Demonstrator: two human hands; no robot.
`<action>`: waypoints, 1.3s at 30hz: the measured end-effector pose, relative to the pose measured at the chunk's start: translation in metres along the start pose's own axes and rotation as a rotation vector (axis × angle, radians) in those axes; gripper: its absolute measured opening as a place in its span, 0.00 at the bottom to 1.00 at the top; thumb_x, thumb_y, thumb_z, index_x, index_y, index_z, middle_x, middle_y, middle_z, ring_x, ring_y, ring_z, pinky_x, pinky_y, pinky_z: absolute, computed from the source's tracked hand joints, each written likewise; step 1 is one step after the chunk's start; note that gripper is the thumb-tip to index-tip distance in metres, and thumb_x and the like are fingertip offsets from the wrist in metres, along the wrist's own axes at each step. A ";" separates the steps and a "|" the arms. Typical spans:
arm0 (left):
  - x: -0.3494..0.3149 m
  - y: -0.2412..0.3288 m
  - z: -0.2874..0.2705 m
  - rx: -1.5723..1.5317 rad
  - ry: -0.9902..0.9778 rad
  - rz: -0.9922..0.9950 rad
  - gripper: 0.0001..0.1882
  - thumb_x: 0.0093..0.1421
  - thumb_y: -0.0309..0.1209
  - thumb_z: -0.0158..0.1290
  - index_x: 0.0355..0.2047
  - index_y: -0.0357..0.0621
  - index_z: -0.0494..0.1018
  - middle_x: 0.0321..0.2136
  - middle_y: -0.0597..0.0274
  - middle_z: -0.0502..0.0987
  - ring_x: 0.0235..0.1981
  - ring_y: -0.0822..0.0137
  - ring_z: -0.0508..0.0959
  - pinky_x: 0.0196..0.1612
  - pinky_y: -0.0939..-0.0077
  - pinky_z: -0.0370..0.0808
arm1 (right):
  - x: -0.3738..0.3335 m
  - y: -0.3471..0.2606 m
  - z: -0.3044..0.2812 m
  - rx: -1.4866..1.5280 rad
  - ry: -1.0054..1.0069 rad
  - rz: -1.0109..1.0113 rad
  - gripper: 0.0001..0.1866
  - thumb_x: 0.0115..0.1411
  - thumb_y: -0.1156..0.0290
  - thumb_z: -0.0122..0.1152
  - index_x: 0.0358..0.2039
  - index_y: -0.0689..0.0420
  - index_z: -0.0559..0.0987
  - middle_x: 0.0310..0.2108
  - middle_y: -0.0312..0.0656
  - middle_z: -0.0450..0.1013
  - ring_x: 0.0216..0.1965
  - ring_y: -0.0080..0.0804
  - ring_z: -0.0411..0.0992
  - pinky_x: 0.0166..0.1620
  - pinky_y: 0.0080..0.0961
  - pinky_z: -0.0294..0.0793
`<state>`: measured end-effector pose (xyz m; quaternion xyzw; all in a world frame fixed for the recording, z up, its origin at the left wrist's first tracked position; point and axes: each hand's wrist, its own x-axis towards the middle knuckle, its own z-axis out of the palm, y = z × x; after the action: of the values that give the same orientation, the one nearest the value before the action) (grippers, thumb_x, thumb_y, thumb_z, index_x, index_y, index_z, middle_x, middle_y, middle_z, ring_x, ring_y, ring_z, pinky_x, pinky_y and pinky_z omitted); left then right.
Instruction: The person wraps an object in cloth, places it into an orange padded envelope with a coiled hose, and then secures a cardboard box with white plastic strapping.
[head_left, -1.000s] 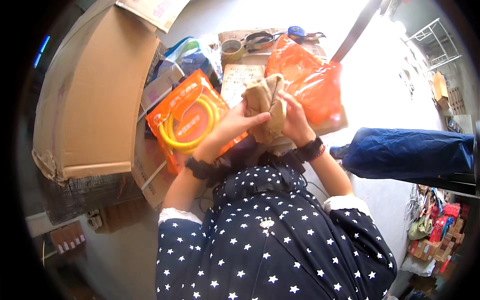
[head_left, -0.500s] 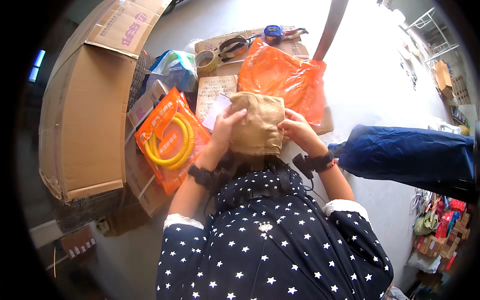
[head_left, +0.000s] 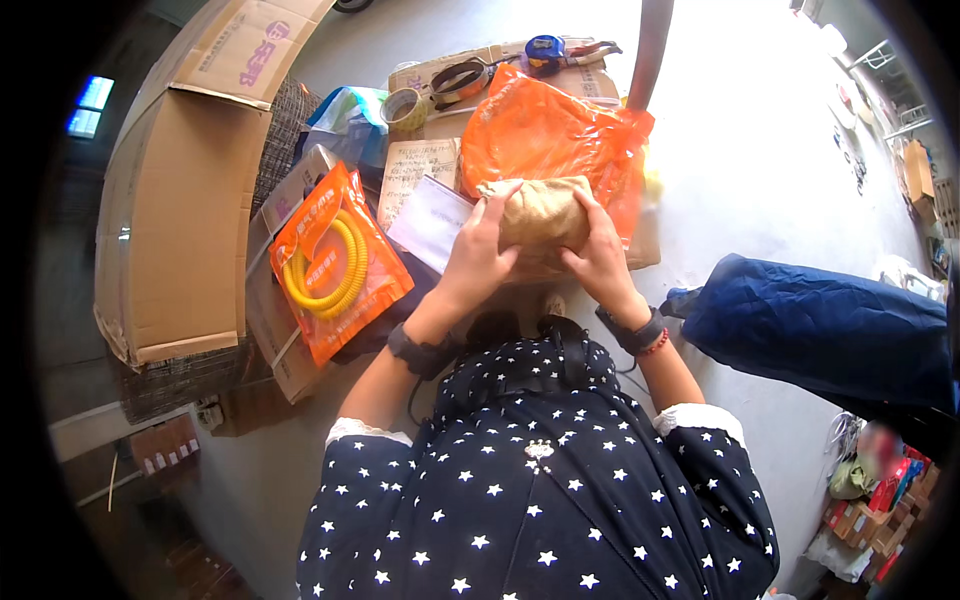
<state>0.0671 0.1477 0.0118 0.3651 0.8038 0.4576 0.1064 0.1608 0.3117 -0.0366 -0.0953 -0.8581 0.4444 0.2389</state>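
A tan cloth bundle [head_left: 545,212] is held between my two hands, above the near edge of a cardboard-topped surface. My left hand [head_left: 484,245] grips its left side, thumb below and fingers over the top. On its right side, my right hand [head_left: 603,250] has its fingers wrapped round the edge. Whatever the cloth contains, if anything, is hidden. Just behind the bundle lies an orange plastic bag [head_left: 540,135]. Left of it are a white sheet of paper [head_left: 430,222] and a handwritten notebook page [head_left: 415,178].
An orange packet with a coiled yellow hose [head_left: 335,265] lies at left, beside a tall cardboard box [head_left: 190,220]. Tape rolls [head_left: 405,110] and a blue tape measure [head_left: 545,52] sit at the back. A dark blue cloth-covered object [head_left: 810,310] juts in from the right.
The cloth was spread flat and upright between my hands; now it is folded down into a shorter, thicker bundle. My hands have closed round its sides. More of the white paper shows.
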 end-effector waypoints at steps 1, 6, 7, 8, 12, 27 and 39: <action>-0.002 0.002 0.006 0.129 0.025 0.033 0.40 0.42 0.15 0.57 0.58 0.45 0.58 0.50 0.48 0.69 0.52 0.48 0.69 0.56 0.65 0.65 | -0.003 0.004 -0.002 -0.010 -0.072 0.079 0.36 0.40 0.78 0.64 0.54 0.57 0.66 0.49 0.51 0.67 0.50 0.46 0.67 0.51 0.33 0.67; 0.002 0.011 0.010 0.557 0.063 0.094 0.17 0.45 0.29 0.61 0.36 0.46 0.73 0.35 0.56 0.74 0.39 0.53 0.73 0.45 0.60 0.68 | -0.006 0.018 -0.033 -0.150 -0.034 -0.002 0.20 0.39 0.75 0.66 0.37 0.57 0.76 0.36 0.45 0.71 0.40 0.42 0.69 0.41 0.27 0.70; 0.003 0.010 0.011 0.559 0.103 0.133 0.15 0.46 0.30 0.61 0.35 0.46 0.73 0.34 0.58 0.74 0.38 0.56 0.74 0.44 0.62 0.69 | -0.005 0.020 -0.040 -0.213 0.019 -0.080 0.19 0.39 0.75 0.65 0.36 0.57 0.76 0.34 0.44 0.71 0.37 0.41 0.69 0.41 0.26 0.70; 0.002 0.006 0.013 0.561 0.142 0.172 0.14 0.47 0.30 0.61 0.34 0.46 0.73 0.34 0.61 0.75 0.37 0.58 0.75 0.43 0.64 0.70 | -0.003 0.026 -0.043 -0.181 0.076 -0.178 0.16 0.43 0.74 0.64 0.35 0.59 0.74 0.33 0.41 0.71 0.36 0.32 0.70 0.40 0.23 0.69; 0.018 0.004 0.012 -0.356 -0.151 -0.332 0.16 0.51 0.33 0.62 0.37 0.43 0.70 0.33 0.66 0.76 0.35 0.71 0.76 0.37 0.75 0.72 | 0.005 0.028 -0.059 0.611 -0.256 0.359 0.14 0.54 0.69 0.59 0.39 0.62 0.72 0.38 0.37 0.70 0.41 0.19 0.67 0.44 0.18 0.66; 0.010 0.008 0.049 -0.455 -0.020 -0.141 0.37 0.48 0.36 0.63 0.56 0.45 0.60 0.44 0.57 0.72 0.45 0.62 0.75 0.48 0.66 0.72 | 0.035 -0.002 -0.053 1.269 -0.290 0.550 0.22 0.58 0.74 0.54 0.54 0.62 0.65 0.42 0.39 0.72 0.44 0.25 0.71 0.47 0.22 0.70; -0.006 -0.019 0.014 -1.177 -0.074 -0.191 0.31 0.59 0.41 0.53 0.58 0.38 0.58 0.53 0.58 0.68 0.53 0.64 0.70 0.55 0.65 0.69 | 0.053 -0.009 -0.061 0.596 -0.208 0.211 0.24 0.55 0.77 0.52 0.54 0.59 0.66 0.42 0.39 0.71 0.44 0.24 0.69 0.48 0.21 0.69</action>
<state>0.0692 0.1468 -0.0124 0.1864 0.4404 0.8014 0.3593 0.1459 0.3704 0.0176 -0.0635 -0.6955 0.7056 0.1201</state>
